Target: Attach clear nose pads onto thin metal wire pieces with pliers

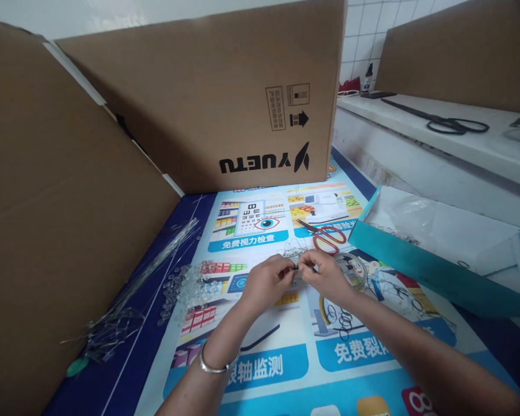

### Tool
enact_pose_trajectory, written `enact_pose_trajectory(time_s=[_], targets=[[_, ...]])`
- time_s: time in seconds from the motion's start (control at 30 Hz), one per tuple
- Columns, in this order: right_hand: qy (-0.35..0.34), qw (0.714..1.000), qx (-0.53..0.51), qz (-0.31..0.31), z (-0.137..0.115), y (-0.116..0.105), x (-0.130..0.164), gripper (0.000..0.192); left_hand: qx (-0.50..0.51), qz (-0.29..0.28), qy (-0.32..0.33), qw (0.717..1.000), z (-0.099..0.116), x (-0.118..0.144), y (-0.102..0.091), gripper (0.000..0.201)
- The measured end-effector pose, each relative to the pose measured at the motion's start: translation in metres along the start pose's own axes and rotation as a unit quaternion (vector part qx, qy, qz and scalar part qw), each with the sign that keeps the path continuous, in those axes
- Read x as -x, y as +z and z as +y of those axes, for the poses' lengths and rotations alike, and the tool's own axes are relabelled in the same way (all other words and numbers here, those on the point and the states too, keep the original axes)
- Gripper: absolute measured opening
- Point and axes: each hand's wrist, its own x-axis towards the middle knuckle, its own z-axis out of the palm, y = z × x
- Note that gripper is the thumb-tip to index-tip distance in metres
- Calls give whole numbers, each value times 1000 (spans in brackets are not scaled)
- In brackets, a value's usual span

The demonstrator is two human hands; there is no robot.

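My left hand point(266, 281) and my right hand point(325, 274) meet over the middle of a printed poster point(286, 358). Their fingertips pinch a small wire piece point(295, 267) between them. Just beyond the fingers lies a little heap of thin wire pieces point(295, 249). A silver bangle point(214, 365) sits on my left wrist. To the left of my left hand, clear beads point(186, 286) are spread on the poster. What exactly the fingers hold is too small to make out.
Red-handled scissors point(327, 237) and a clear tape roll point(353, 268) lie past my right hand. A teal box point(433, 271) with plastic film is at right. Long wires point(156, 260) lie at left. Cardboard panels point(225, 86) stand around. Black scissors point(446, 121) rest on a white ledge.
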Motion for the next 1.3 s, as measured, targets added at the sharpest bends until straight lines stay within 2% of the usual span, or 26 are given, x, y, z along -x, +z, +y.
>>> enact_pose_trajectory(time_s=[0.2, 0.37, 0.63, 0.8, 0.9, 1.03, 1.2, 1.3], targets=[[-7, 1000, -6, -17, -3, -7, 0, 9, -43, 6, -24, 999, 0, 1, 0, 10], [-56, 997, 40, -32, -3, -11, 2, 8, -46, 18, -38, 998, -1, 1, 1, 11], [-116, 988, 98, -42, -1, 5, 12, 9, -48, 54, -26, 997, -1, 3, 6, 13], [-86, 993, 79, -9, -1, 5, 13, 10, 13, 22, 19, 999, -4, 2, 6, 21], [-39, 999, 36, 3, -2, 1, 11, 9, 31, 35, 36, 998, -5, 1, 5, 25], [42, 996, -74, -19, -4, -1, 8, 6, 43, 61, 56, 996, -9, 1, 7, 26], [35, 995, -88, -40, -4, -2, 8, 8, 62, 39, 67, 995, -17, 4, 11, 31], [-32, 999, -11, -26, -4, -1, 9, 8, 80, 23, 73, 994, -20, 5, 13, 35]])
